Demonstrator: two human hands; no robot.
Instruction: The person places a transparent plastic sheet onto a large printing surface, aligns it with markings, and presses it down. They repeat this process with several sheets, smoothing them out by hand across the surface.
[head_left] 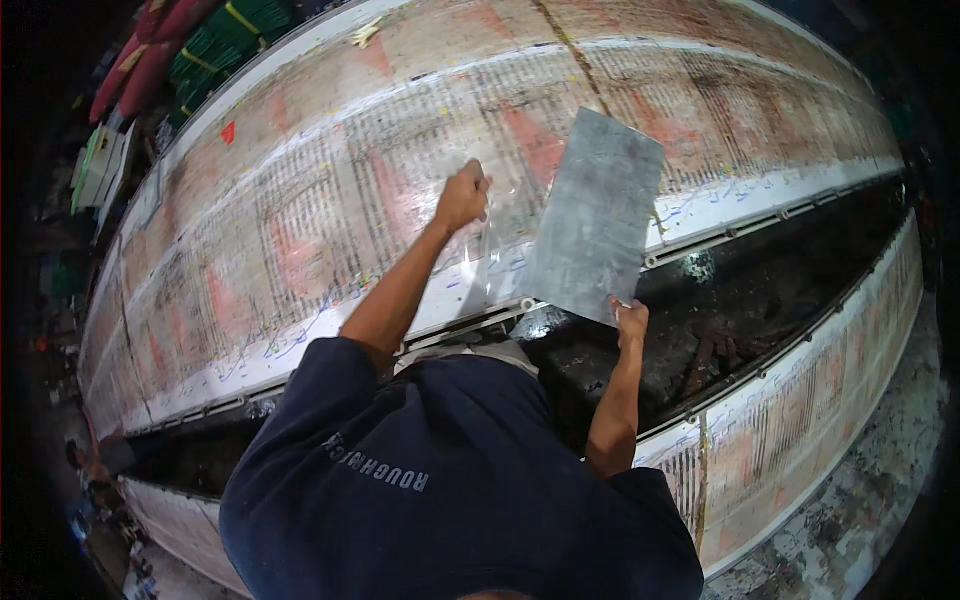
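Note:
My left hand (462, 198) is closed on a thin clear plastic sheet (485, 265), which hangs down over the long, stained pale work surface (320, 180) in front of me. My right hand (630, 320) grips the lower edge of a rectangular grey sheet (598, 210) at its near right part, and the sheet slants up and away from me, to the right of my left hand, over the pale surface and its railed front edge.
A dark channel (750, 280) with rails runs between the pale surface and a second pale strip (790, 430) nearer me. Green bundles (220, 50), red rolls (125, 60) and stacked boards (100, 165) lie at upper left. Another person (90, 460) is at the far left edge.

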